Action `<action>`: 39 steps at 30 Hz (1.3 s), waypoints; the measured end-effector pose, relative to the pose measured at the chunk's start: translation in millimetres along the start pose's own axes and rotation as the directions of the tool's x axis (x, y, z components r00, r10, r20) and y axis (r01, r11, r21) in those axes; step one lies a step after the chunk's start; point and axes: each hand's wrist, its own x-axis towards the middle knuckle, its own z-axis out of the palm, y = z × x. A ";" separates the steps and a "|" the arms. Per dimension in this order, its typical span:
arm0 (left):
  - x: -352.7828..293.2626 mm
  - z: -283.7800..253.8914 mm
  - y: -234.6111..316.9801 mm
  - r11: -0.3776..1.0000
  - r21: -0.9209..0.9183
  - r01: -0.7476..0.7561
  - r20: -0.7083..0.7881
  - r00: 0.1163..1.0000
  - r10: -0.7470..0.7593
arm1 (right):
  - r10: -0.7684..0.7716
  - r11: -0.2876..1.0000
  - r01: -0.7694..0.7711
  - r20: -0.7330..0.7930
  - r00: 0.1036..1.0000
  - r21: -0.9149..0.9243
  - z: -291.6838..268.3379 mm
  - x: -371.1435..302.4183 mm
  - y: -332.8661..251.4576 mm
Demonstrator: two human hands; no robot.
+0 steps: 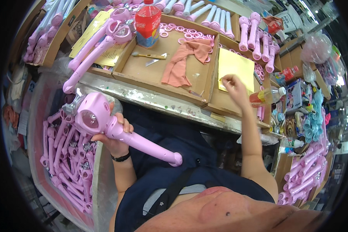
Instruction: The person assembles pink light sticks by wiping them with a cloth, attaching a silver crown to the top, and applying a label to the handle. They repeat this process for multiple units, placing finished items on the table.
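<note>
My left hand point(118, 135) is closed round the neck of a pink plastic toy wand point(143, 145). Its bulky head point(92, 112) with a transparent round window points up and left, while the handle slants down to the right over my lap. At the right of the bench, my right hand point(234, 87) is over the lower edge of a yellow paper sheet point(236, 65), its fingers drawn together. Whatever is between those fingers, if anything, is too small to make out. A bottle of amber liquid point(265, 96) is just right of that wrist.
A bin point(100, 185) of pink wands stands at my left. On the bench, a cardboard tray point(123, 63) has an orange cloth point(181, 63), a brush point(149, 56), a blade point(155, 61) and pink rings point(189, 34). A red bottle point(147, 23) stands behind. More wand parts point(305, 174) are piled right.
</note>
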 end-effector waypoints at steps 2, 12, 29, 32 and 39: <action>-4.0 -2.1 3.6 1.000 -0.023 -0.002 -0.006 1.000 0.002 | -0.137 0.909 0.095 -0.076 0.988 -0.407 -27.2 20.4 32.1; -9.3 -4.6 3.4 1.000 0.025 0.017 -0.047 0.999 -0.016 | -0.040 0.862 0.057 0.044 0.998 -0.503 -35.1 -1.5 82.7; -9.2 -5.2 -2.7 0.999 0.028 0.038 -0.062 0.997 -0.037 | -0.181 0.874 0.110 -0.107 0.978 -0.474 -20.8 3.5 103.1; -9.4 -4.7 -4.2 0.999 0.027 0.036 -0.067 0.997 -0.034 | -0.148 0.883 0.100 -0.070 0.987 -0.458 -23.5 0.3 99.9; -11.1 -7.4 -5.5 0.999 0.040 0.034 -0.082 0.996 -0.030 | -0.174 0.829 0.183 0.067 0.982 -0.528 -29.7 -5.2 90.1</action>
